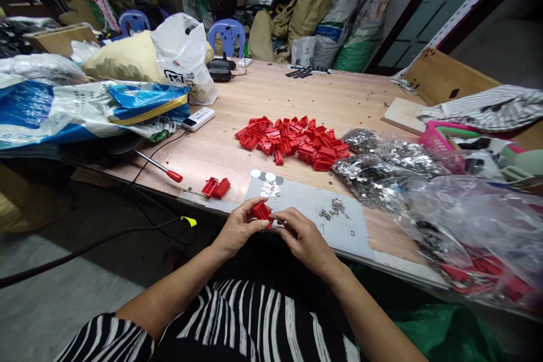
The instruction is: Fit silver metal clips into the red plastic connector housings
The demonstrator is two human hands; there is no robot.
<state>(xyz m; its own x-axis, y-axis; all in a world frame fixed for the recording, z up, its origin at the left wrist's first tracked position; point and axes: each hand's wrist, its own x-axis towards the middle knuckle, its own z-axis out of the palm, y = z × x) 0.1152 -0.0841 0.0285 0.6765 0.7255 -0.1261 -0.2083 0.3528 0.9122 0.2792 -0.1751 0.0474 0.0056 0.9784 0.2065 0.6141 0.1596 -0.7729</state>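
My left hand [240, 227] is closed around a small red plastic part [262, 211] just in front of the table's near edge. My right hand [299, 235] meets it from the right, fingertips pinched against the same part; what they pinch is too small to make out. Right behind my hands lies a grey mat [305, 203] with small heaps of tiny metal pieces [270, 189] and two white discs [255, 173]. Two red parts [215, 187] lie together left of the mat. A big pile of red parts [294, 143] sits mid-table.
Clear bags of shiny metal pieces [377, 172] and of red parts [479, 271] crowd the right side. A red-tipped screwdriver [159, 167], a white power bank [198, 119], blue-white sacks [85, 110] and a white plastic bag [182, 54] lie left. A pink basket [436, 141] is at right.
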